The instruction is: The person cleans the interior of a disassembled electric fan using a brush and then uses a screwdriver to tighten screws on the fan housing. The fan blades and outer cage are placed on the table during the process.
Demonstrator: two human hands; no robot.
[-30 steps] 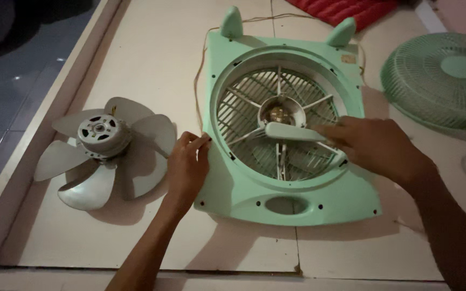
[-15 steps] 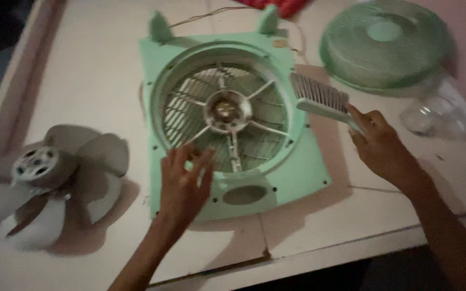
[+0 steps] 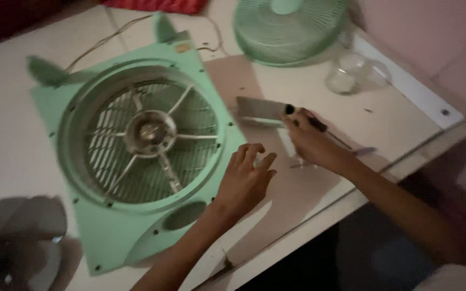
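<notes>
A mint-green square fan housing (image 3: pixel 114 237) lies flat on the white table, its rear grille and bare metal hub (image 3: pixel 149 132) facing up. My left hand (image 3: pixel 246 180) hovers with fingers apart just off the housing's right edge and holds nothing. To its right, my right hand (image 3: pixel 311 143) grips the handle of a pale cleaning brush (image 3: pixel 257 113), which sits low over the table beside the housing. A dark-handled screwdriver (image 3: pixel 319 126) lies by the right hand.
A grey fan blade with its motor (image 3: pixel 17 237) lies at the lower left. The round green front grille (image 3: pixel 287 27) and a clear glass jar (image 3: pixel 351 73) are at the back right. A cord (image 3: pixel 98 43) trails behind the housing. The table's edge (image 3: pixel 405 167) runs close on the right.
The view has swung right. My right hand has lifted the brush off the grille and carried it to the table right of the housing. My left hand left the housing's left rim and came across to its right edge.
</notes>
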